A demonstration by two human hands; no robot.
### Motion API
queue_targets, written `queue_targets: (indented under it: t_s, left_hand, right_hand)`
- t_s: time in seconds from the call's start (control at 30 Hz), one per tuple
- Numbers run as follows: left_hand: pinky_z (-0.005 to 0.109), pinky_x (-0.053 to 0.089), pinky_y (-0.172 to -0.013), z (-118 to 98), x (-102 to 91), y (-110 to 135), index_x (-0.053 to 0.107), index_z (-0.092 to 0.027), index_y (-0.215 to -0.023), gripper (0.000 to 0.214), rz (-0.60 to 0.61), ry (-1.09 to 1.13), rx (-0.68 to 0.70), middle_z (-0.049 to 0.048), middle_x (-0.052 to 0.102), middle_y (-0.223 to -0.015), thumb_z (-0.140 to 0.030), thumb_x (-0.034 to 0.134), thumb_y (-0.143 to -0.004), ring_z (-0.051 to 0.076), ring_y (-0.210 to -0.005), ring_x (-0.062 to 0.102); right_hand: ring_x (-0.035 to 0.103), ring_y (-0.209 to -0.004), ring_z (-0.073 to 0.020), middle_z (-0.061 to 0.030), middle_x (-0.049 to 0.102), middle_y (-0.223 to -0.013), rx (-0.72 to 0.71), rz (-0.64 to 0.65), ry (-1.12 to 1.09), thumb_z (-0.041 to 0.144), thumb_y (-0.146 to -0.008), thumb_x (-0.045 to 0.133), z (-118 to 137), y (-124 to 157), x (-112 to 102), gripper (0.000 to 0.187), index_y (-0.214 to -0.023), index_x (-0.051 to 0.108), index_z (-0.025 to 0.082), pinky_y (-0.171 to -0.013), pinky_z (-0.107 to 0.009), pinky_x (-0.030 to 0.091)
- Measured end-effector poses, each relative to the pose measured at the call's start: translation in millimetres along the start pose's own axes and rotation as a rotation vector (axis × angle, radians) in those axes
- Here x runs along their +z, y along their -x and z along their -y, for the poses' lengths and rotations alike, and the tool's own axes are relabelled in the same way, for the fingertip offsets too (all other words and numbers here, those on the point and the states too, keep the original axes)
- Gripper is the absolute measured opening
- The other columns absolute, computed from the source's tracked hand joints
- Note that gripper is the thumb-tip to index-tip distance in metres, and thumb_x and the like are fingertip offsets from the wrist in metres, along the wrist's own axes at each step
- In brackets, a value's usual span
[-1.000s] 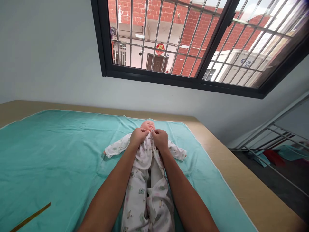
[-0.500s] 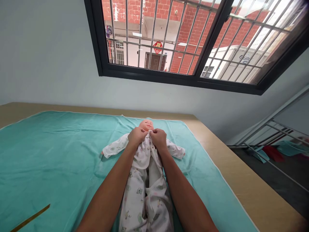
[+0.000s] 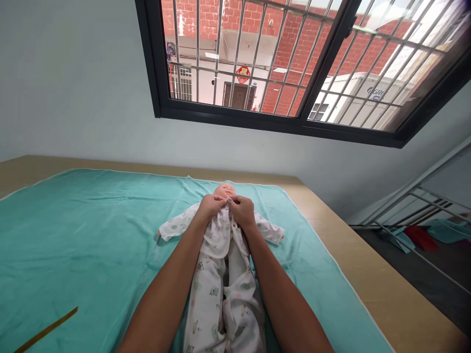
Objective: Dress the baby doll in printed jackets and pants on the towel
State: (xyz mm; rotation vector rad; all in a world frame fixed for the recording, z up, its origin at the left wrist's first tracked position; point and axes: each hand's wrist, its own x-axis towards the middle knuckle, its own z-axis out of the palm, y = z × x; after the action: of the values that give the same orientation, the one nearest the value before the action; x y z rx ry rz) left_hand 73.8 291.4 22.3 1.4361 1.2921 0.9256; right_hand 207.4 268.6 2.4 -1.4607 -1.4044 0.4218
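A baby doll [image 3: 225, 189] lies on its back on a teal sheet [image 3: 73, 235], dressed in a white printed romper [image 3: 217, 274] that gapes open down the front. My left hand [image 3: 209, 206] and my right hand [image 3: 241, 211] meet at the doll's neck. Both are closed in a pinch on the romper's collar edges, just under the chin. My forearms run along either side of the doll's body.
The sheet covers a wooden platform [image 3: 375, 274] against a pale wall under a barred window [image 3: 279, 63]. A thin yellow strip [image 3: 47, 331] lies on the sheet at the lower left. A metal frame [image 3: 415, 215] and coloured items lie on the floor to the right.
My hands stay pinched at the collar with only small finger movement. The view shifted slightly left, then back.
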Motion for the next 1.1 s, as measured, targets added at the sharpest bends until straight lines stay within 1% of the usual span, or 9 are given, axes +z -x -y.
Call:
queue_targets:
  t_s: [0.1,0.23,0.37,0.47,0.63,0.8,0.87,0.97,1.1]
  left_hand:
    - [0.022,0.048,-0.062,2.3,-2.5,-3.7,0.077,-0.012,-0.082,0.022,0.008,0.037,-0.027,0.0064,0.074,-0.078,-0.031,0.068,-0.076,0.017,-0.073,0.065]
    - [0.022,0.047,-0.058,5.0,-4.1,-7.1,0.077,-0.013,-0.081,0.023,0.012,0.044,-0.053,0.0044,0.072,-0.069,-0.033,0.068,-0.077,0.015,-0.065,0.063]
    - [0.022,0.046,-0.059,4.9,-1.2,-5.7,0.077,-0.013,-0.077,0.021,-0.005,0.024,-0.021,0.0034,0.071,-0.067,-0.033,0.070,-0.075,0.016,-0.066,0.063]
    - [0.023,0.047,-0.064,2.4,0.5,-1.7,0.077,-0.013,-0.077,0.020,-0.026,0.000,0.020,0.0044,0.073,-0.072,-0.029,0.067,-0.076,0.018,-0.073,0.066]
    - [0.025,0.047,-0.069,-2.1,-1.1,5.1,0.078,-0.013,-0.075,0.023,-0.055,-0.051,0.044,0.0072,0.075,-0.078,-0.033,0.067,-0.078,0.023,-0.084,0.068]
    - [0.023,0.048,-0.069,-1.7,-3.0,6.2,0.078,-0.012,-0.087,0.022,-0.052,-0.082,0.060,0.0074,0.077,-0.087,-0.029,0.067,-0.079,0.020,-0.084,0.068]
    - [0.023,0.047,-0.066,0.0,-1.7,4.0,0.078,-0.010,-0.086,0.022,-0.042,-0.115,0.070,0.0076,0.076,-0.084,-0.027,0.063,-0.081,0.019,-0.079,0.068]
    - [0.023,0.046,-0.066,3.6,4.2,-0.1,0.077,-0.013,-0.082,0.022,-0.021,-0.192,0.110,0.0056,0.075,-0.079,-0.025,0.059,-0.083,0.018,-0.075,0.067]
    - [0.028,0.045,-0.076,6.2,12.2,-1.1,0.075,-0.019,-0.086,0.021,-0.083,-0.325,0.171,0.0060,0.075,-0.091,-0.032,0.060,-0.083,0.022,-0.088,0.065]
  right_hand:
    - [0.065,-0.073,-0.0181,-0.0012,0.073,-0.075,-0.025,0.091,-0.038,0.034,-0.081,0.057,-0.4,-1.0,-3.4,0.025,-0.076,0.075,0.018,-0.070,-0.024,0.047]
    - [0.060,-0.064,-0.0165,0.0003,0.067,-0.064,0.043,0.149,-0.119,0.042,-0.082,0.055,-2.6,-2.5,-8.0,0.035,-0.068,0.072,0.015,-0.059,-0.023,0.044]
    - [0.063,-0.069,-0.0167,-0.0017,0.073,-0.074,0.090,0.127,-0.212,0.032,-0.073,0.063,-2.8,-1.9,-8.2,0.024,-0.082,0.077,0.015,-0.061,-0.022,0.046]
    - [0.065,-0.066,-0.0177,-0.0039,0.075,-0.077,0.122,0.084,-0.148,0.031,-0.070,0.065,-0.3,-0.5,-6.3,0.024,-0.084,0.077,0.016,-0.060,-0.024,0.048]
    - [0.068,-0.074,-0.0191,-0.0052,0.076,-0.079,-0.003,-0.033,0.022,0.031,-0.075,0.065,4.7,2.2,-0.6,0.016,-0.076,0.075,0.018,-0.072,-0.026,0.049]
    - [0.067,-0.074,-0.0184,-0.0039,0.075,-0.077,-0.064,-0.030,0.058,0.028,-0.076,0.063,7.2,3.7,0.7,0.015,-0.076,0.075,0.019,-0.073,-0.026,0.047]
    - [0.064,-0.067,-0.0167,-0.0026,0.072,-0.073,-0.010,0.016,-0.019,0.031,-0.076,0.064,5.8,2.7,-1.6,0.016,-0.076,0.074,0.019,-0.066,-0.025,0.047]
    - [0.049,-0.048,-0.0108,0.0015,0.060,-0.056,0.215,0.147,-0.283,0.038,-0.073,0.068,-0.8,-2.1,-5.9,0.022,-0.071,0.069,0.016,-0.048,-0.022,0.038]
    - [0.039,-0.044,-0.0060,0.0029,0.055,-0.055,0.411,0.239,-0.543,0.035,-0.066,0.074,-9.3,-9.6,-9.7,0.023,-0.068,0.065,0.014,-0.042,-0.020,0.031]
